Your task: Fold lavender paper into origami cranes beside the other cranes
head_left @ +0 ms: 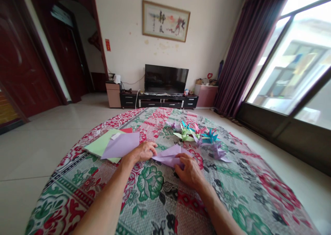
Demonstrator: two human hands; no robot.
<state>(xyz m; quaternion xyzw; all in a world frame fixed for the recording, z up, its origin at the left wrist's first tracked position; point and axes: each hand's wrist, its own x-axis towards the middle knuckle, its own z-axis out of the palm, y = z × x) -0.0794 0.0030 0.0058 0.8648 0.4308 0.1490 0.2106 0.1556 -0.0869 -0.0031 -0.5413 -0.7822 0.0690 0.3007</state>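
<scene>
1. The cloth (pixel 181 197), patterned with flowers, is spread beneath all the paper.
2. On its left side, a green sheet (pixel 99 144) and a purple sheet (pixel 121 146) are overlapped, with a red sheet (pixel 127 130) partly covered behind. No folds can be made out in them.
3. To the right, beyond the right hand (pixel 190 171), finished-looking paper birds are clustered, among them a green bird (pixel 185 135), a blue bird (pixel 210 136) and, nearest, a purple bird (pixel 219 152).
4. The right hand is reached in from the lower right, palm down. Its fingers are curled over the right part of the purple piece (pixel 167 156), with the thumb at the near edge; the paper appears to be grasped between them.
5. The left hand (pixel 144 151) is reached in from the lower left, fingers bent, their tips at the piece's pointed left end. Whether that end is pinched or merely pressed cannot be told.
6. The piece is laid between the hands, low on the cloth. It is judged partly folded: creased layers are shown, but no bird shape is formed.
</scene>
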